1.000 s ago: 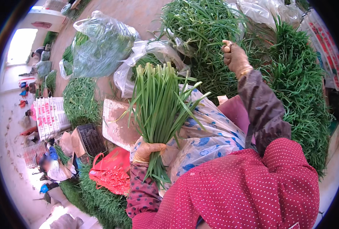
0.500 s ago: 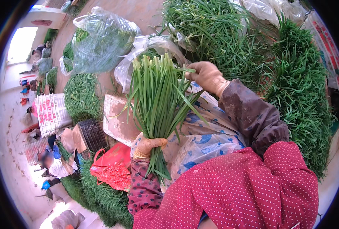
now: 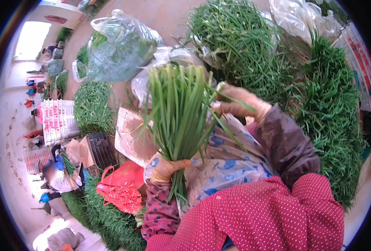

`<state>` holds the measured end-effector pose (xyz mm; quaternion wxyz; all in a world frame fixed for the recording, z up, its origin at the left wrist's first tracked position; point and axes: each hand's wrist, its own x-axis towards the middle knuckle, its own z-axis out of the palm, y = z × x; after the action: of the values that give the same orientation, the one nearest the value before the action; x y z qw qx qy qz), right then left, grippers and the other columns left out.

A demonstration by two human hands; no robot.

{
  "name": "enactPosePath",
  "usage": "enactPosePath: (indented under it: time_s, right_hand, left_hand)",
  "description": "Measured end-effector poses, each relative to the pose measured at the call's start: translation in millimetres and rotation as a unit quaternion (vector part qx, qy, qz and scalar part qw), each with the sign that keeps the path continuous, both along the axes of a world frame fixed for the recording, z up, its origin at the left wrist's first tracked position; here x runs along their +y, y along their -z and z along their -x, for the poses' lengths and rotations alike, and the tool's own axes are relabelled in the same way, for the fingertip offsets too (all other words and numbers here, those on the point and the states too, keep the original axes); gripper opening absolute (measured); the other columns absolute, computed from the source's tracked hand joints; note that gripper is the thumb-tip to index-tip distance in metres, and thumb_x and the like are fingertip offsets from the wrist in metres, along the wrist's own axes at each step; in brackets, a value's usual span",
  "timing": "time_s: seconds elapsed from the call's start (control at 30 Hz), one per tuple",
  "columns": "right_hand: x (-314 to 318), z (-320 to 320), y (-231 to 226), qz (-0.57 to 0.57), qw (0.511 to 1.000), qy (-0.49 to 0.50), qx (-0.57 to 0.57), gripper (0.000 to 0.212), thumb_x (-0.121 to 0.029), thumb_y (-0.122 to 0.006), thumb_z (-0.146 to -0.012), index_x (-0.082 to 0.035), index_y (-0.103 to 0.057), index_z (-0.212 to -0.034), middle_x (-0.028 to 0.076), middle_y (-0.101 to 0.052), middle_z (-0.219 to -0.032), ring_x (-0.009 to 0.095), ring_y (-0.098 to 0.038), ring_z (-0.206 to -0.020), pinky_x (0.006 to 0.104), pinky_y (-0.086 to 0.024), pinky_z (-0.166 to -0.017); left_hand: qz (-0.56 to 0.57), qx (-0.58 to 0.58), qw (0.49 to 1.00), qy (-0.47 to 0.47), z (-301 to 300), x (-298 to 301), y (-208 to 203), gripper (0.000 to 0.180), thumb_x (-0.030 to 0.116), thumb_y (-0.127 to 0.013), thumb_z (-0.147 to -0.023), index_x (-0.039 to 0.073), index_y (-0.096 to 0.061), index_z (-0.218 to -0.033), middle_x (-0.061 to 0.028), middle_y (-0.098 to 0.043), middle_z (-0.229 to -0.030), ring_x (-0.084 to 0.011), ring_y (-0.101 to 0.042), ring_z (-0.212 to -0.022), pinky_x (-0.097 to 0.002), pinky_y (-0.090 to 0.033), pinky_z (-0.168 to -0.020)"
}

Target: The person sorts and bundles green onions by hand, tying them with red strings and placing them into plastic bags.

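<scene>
An upright bunch of garlic chives, long flat green leaves with pale cut ends at the top, stands in front of me. Gloved in tan, my left hand is wrapped round its lower part, and the leaf tips hang below the fist. My right hand, also in a tan glove, is at the bunch's upper right edge. Its fingers are curled about a loose chive leaf that slants across them. Under the bunch, a clear plastic sheet with blue prints covers my lap.
Heaps of loose greens lie ahead, with more greens along the right. To the left are a filled clear bag, a pale board, a dark crate and a red bag. Another person works far left.
My right hand has moved down and slightly right, drawing a leaf out from the bunch's edge. The bunch and my left hand sit slightly lower and farther right in view.
</scene>
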<state>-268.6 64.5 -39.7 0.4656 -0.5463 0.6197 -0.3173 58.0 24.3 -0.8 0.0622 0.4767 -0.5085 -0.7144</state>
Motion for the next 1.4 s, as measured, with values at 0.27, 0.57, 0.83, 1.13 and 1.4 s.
enactPosePath:
  time_s: [0.27, 0.57, 0.83, 1.13, 1.4]
  right_hand:
    - [-6, -10, 8, -0.114, 0.979, 0.164, -0.043, 0.024, -0.019, -0.069, -0.084, 0.0, -0.071, -0.1, 0.007, -0.071, -0.087, 0.016, -0.066, -0.083, 0.0327, -0.051, -0.075]
    - [13, 109, 47, -0.04, 0.915, 0.401, -0.012, 0.032, -0.02, -0.06, -0.093, 0.001, -0.064, -0.117, 0.005, -0.071, -0.083, 0.008, -0.065, -0.074, 0.0243, -0.049, -0.073]
    - [33, 35, -61, -0.13, 0.962, 0.083, -0.223, 0.056, -0.019, -0.071, -0.084, -0.003, -0.051, -0.134, 0.001, -0.065, -0.101, 0.008, -0.058, -0.082, 0.0239, -0.047, -0.067]
    - [38, 18, -59, -0.237, 0.929, -0.054, -0.279, 0.02, -0.019, -0.053, -0.096, -0.003, -0.064, -0.1, -0.005, -0.051, -0.064, 0.005, -0.046, -0.059, 0.0234, -0.039, -0.052]
    - [116, 40, -51, 0.209, 0.719, -0.087, -0.657, 0.021, -0.016, -0.065, -0.088, 0.003, -0.063, -0.096, 0.007, -0.058, -0.06, 0.014, -0.047, -0.04, 0.0306, -0.034, -0.036]
  left_hand:
    - [-0.039, -0.02, 0.999, -0.004, 16, -2, -25, 0.037, -0.004, -0.077, -0.07, -0.001, -0.064, -0.105, -0.0067, -0.066, -0.081, -0.0168, -0.062, -0.067, -0.0294, -0.05, -0.06]
    - [-0.02, -0.002, 0.999, 0.043, 13, -6, -5, 0.037, -0.004, -0.077, -0.071, -0.001, -0.064, -0.106, -0.0063, -0.066, -0.082, -0.0161, -0.062, -0.068, -0.0287, -0.051, -0.06]
    - [0.005, 0.026, 0.999, 0.041, 37, -9, -3, 0.04, -0.008, -0.074, -0.072, 0.002, -0.063, -0.11, -0.005, -0.065, -0.088, -0.0138, -0.061, -0.07, -0.0278, -0.05, -0.06]
    - [0.471, -0.034, 0.85, 0.234, 36, -41, 64, 0.05, -0.002, -0.076, -0.068, 0.003, -0.06, -0.115, -0.0057, -0.067, -0.083, -0.0156, -0.061, -0.066, -0.0294, -0.05, -0.058]
    - [0.411, -0.138, 0.878, 0.202, 43, -46, 65, 0.071, 0.008, -0.083, -0.061, 0.006, -0.056, -0.128, -0.0081, -0.062, -0.121, -0.0257, -0.055, -0.116, -0.0356, -0.042, -0.102]
